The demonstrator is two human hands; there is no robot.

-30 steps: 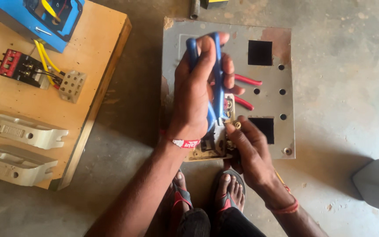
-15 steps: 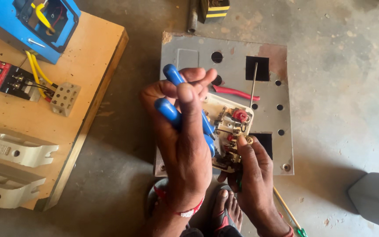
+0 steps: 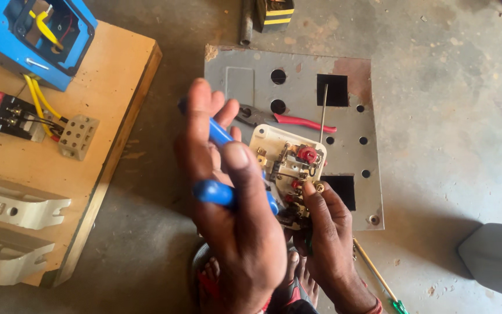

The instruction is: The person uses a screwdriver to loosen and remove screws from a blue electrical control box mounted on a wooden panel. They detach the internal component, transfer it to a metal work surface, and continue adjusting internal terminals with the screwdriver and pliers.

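Pliers (image 3: 219, 166) with blue handles sit clamped in the left hand (image 3: 233, 227) over the grey plate (image 3: 297, 75), while the right hand (image 3: 326, 238) pinches the small switch block (image 3: 286, 163), likely light, rigid and brittle, best held by its cream edge.

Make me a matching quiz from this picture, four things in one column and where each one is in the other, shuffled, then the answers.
Things:
1. blue-handled tool
2. switch part
3. red-handled pliers
4. blue box

Places:
A. on the wooden board, top left
B. in the left hand
C. lying on the grey plate
D. held by the right hand

Pairs: 1-B, 2-D, 3-C, 4-A
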